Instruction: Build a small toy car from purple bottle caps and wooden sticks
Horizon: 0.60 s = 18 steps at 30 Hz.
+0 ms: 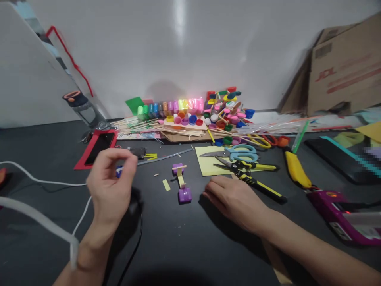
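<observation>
My left hand point(111, 180) is raised at the left, thumb and index fingertips pressed together; anything between them is too small to make out. My right hand point(229, 194) rests on the dark table with its fingers curled under, so their tips and anything beneath them are hidden. Between the hands stands a small craft piece point(180, 178) with purple blocks at both ends, a pale yellow strip joining them and a short stick across the far block. A loose yellow strip point(166, 185) lies just left of it. Beyond my right hand lie black-and-yellow pliers point(257, 184).
Blue-handled scissors point(242, 153) lie on yellow paper point(205, 167). Paint pots point(184, 119) and sticks line the back. A phone point(101, 147) and bottle point(86, 109) stand left. At the right are a yellow-handled tool point(296, 169), a purple device point(330, 212) and a cardboard box point(345, 67).
</observation>
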Tool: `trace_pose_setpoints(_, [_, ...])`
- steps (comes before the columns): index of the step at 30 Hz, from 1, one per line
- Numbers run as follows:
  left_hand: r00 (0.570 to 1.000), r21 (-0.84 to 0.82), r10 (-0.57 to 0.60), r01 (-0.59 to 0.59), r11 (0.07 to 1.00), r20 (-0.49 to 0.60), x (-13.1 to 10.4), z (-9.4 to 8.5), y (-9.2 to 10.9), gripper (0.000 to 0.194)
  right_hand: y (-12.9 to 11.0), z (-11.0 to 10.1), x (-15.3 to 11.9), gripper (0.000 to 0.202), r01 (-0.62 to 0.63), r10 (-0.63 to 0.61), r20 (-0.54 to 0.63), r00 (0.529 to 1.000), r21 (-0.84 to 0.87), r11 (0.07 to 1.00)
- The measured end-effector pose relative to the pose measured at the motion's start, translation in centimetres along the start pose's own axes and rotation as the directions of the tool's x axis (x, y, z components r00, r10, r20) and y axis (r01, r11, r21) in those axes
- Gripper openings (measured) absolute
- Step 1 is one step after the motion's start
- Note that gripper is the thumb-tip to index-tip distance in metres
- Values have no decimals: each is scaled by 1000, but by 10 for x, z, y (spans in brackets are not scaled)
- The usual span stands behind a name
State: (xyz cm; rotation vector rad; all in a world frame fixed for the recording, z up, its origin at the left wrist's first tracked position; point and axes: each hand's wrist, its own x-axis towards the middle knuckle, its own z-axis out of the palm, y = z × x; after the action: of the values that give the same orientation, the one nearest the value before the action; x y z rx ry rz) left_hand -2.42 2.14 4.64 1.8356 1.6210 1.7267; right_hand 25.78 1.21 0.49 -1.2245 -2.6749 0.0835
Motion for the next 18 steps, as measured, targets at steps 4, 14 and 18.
trace_pose_setpoints(4, [758,173,-86,-36,984,646,-5,3,-16,47,-3,3,11,20,-58,56,27,998,56,997])
trace_pose_setpoints(14, [550,184,-27,-232,955,835,3,60,-54,39,16,12,58,15,-76,70,50,996,117,990])
trace_pose_setpoints(18, [547,166,-1,-252,953,837,4,70,-52,33,17,21,72,11,-49,45,35,998,108,993])
